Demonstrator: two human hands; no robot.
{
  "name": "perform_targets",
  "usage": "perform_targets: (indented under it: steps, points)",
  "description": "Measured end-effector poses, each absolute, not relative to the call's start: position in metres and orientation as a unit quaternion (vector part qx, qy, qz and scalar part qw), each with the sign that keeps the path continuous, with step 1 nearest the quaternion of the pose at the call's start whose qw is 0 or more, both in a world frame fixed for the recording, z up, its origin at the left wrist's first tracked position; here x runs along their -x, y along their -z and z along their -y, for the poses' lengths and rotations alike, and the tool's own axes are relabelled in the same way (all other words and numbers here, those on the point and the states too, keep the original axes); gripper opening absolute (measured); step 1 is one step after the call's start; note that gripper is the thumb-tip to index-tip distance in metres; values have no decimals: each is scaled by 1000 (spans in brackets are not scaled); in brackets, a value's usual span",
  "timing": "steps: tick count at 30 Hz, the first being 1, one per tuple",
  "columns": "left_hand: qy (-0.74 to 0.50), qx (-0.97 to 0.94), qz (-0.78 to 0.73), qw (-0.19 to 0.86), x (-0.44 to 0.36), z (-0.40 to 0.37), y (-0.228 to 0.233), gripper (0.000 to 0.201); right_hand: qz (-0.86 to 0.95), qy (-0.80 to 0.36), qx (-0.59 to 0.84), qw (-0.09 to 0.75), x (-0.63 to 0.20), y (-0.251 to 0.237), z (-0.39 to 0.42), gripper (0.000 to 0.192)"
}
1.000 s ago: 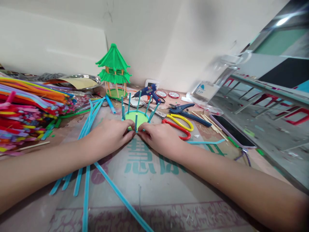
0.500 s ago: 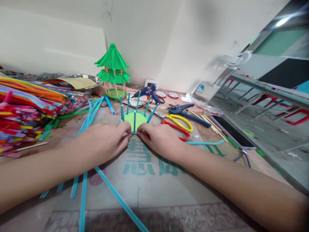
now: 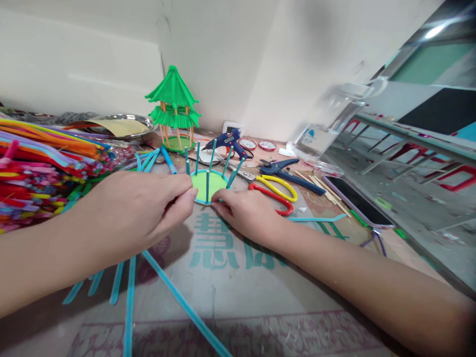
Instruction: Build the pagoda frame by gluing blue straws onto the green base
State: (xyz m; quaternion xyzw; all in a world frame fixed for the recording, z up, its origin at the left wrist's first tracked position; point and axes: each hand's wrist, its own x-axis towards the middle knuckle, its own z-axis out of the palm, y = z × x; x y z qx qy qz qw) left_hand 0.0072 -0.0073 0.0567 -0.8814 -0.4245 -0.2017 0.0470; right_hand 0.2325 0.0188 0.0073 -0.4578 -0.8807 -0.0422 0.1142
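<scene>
We find the green disc [image 3: 209,186], rimmed in blue, lying flat near the middle of the surface [image 3: 238,292], with blue posts [image 3: 198,157] standing around it; no roof is fitted yet. Our left hand [image 3: 137,213] hovers raised, fingers pinched, holding nothing we can see. Our right hand [image 3: 247,213] presses fingertips on the rim. Fuzzy blue stems [image 3: 128,292] lie loose nearby.

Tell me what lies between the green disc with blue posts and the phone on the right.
In the head view, red-and-yellow-handled scissors lie between the green disc and the phone, with thin wooden sticks nearer the phone.
</scene>
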Motion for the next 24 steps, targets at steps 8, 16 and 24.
perform_targets:
  steps: [8,16,24]
  points:
    - [124,889,437,53,-3,-13,-16,30,884,47,449,120,-234,-4,-20,29]
    - [154,861,480,-60,-17,-21,-10,33,881,45,458,107,-232,-5,-21,30]
    - [142,863,479,-74,-25,-27,-11,29,881,47,460,98,-230,-7,-22,30]
